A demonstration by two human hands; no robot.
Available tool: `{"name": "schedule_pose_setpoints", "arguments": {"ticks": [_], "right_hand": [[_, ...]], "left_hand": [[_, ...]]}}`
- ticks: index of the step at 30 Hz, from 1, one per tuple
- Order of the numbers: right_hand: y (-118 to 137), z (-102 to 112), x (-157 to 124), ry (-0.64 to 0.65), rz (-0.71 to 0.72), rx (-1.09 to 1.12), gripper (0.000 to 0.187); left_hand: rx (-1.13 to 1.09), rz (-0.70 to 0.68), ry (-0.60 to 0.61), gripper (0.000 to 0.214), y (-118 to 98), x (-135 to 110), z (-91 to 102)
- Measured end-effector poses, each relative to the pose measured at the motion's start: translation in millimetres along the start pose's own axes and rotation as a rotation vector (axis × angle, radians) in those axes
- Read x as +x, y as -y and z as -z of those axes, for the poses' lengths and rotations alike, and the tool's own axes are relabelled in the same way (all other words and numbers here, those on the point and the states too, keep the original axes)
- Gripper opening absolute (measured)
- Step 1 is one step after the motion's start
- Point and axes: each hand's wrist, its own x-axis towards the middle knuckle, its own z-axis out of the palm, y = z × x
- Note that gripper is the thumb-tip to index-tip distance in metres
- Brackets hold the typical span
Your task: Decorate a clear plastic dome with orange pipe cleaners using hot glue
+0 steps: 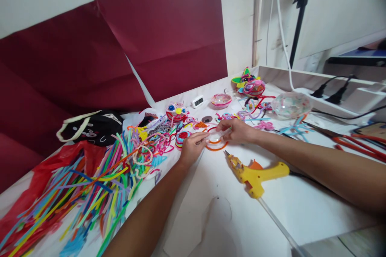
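Both hands meet over the middle of the white bench (301, 204); between them lies a clear dome (214, 138) edged by an orange ring (217, 148), resting on the bench top just beyond the nozzle of a yellow glue gun (256, 173). The left hand (190, 149) comes in from the lower left, its grip closed on the dome's near-left edge, fingertips pinched against the rim; the right hand (238, 130) reaches across from the right, its grip likewise pinched on the dome's far-right edge, thumb and fingers together. The glue gun lies on its side, untouched, near the right forearm; a clear stick trails from its back. Left of the left hand spreads a thick heap of coloured pipe cleaners (90, 184), partly over a red bag (57, 160); a black bag (93, 127) sits behind it. Beyond the hands stand small decorated pieces, a white clock (197, 101) and a clear ball (291, 105); red-handled scissors (356, 143) lie at the far right.
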Motion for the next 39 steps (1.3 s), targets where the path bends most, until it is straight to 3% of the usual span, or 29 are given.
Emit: {"name": "schedule_pose_setpoints", "arguments": {"ticks": [39], "right_hand": [[-0.4,-0.9,-1.4,-0.003,-0.006,-0.014,0.030]], "left_hand": [[0.005,-0.024,-0.005,0.026,2.9,-1.0,-1.6]]}}
